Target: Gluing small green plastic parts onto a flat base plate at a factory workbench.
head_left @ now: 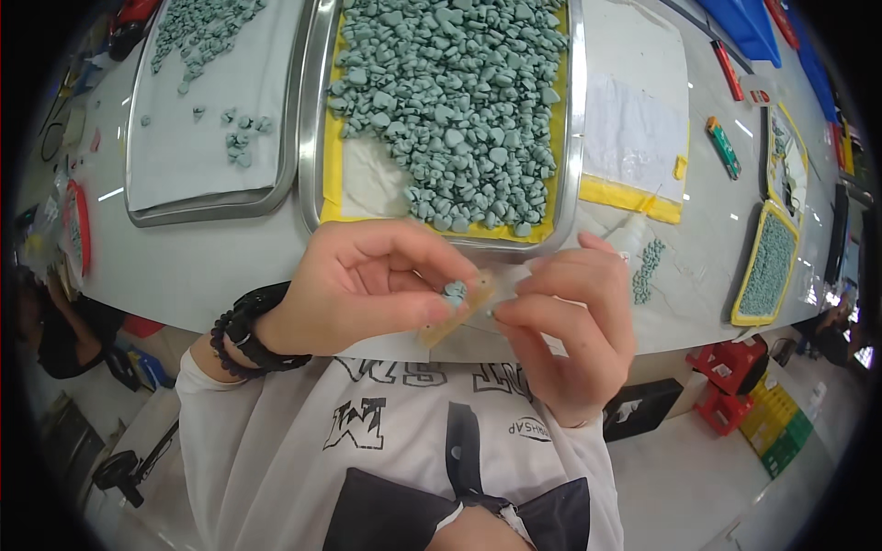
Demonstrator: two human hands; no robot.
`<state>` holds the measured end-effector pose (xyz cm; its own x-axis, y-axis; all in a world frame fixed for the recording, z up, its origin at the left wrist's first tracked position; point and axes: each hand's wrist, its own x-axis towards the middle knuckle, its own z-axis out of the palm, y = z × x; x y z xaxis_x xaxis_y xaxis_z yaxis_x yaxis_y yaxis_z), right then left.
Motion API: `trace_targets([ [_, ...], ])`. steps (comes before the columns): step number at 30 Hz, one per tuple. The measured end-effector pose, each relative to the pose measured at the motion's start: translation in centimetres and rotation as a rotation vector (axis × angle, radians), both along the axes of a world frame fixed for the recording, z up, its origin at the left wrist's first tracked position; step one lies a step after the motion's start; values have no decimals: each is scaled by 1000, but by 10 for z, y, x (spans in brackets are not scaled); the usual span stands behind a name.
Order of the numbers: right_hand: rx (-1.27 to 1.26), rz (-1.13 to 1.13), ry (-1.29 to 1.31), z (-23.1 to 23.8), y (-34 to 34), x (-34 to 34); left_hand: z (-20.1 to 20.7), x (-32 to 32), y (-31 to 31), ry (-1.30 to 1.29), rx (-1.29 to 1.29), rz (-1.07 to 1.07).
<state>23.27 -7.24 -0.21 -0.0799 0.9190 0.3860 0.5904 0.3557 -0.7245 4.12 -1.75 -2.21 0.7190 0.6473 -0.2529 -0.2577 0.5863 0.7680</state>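
Note:
My left hand (pixel 363 289) pinches a small teal-green piece (pixel 455 292) between thumb and forefinger, in front of my chest at the table's near edge. Close by on the right, my right hand (pixel 581 321) has thumb and forefinger brought together. A tiny dark green speck shows at its fingertips, too small to name. Under the hands, partly covered by the left fingers, is a narrow tan strip (pixel 450 323). Just beyond lies a metal tray (pixel 310 156) lined in yellow, heaped with teal-green, partly heart-shaped pieces (pixel 469 101).
Left of it, another metal tray (pixel 202 213) holds scattered teal pieces on a white sheet. To the right are a white squeeze bottle (pixel 630 234), a patch of tiny teal pieces (pixel 649 271), a yellow-edged sheet (pixel 634 209), a green box cutter (pixel 723 147) and a small yellow-rimmed tray (pixel 751 317).

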Motion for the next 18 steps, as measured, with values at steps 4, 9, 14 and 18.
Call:
trace_targets([
  [4, 7, 0, 17, -9, 4, -11, 0, -3, 1, 10, 5, 0],
  [9, 24, -6, 23, -11, 6, -14, 1, -4, 0, 19, -30, -1],
  [14, 42, -11, 1, -13, 6, -16, 1, -3, 0, 9, -29, 6],
  [18, 56, -13, -35, -15, 6, -15, 1, -2, 0, 27, -17, 8],
])
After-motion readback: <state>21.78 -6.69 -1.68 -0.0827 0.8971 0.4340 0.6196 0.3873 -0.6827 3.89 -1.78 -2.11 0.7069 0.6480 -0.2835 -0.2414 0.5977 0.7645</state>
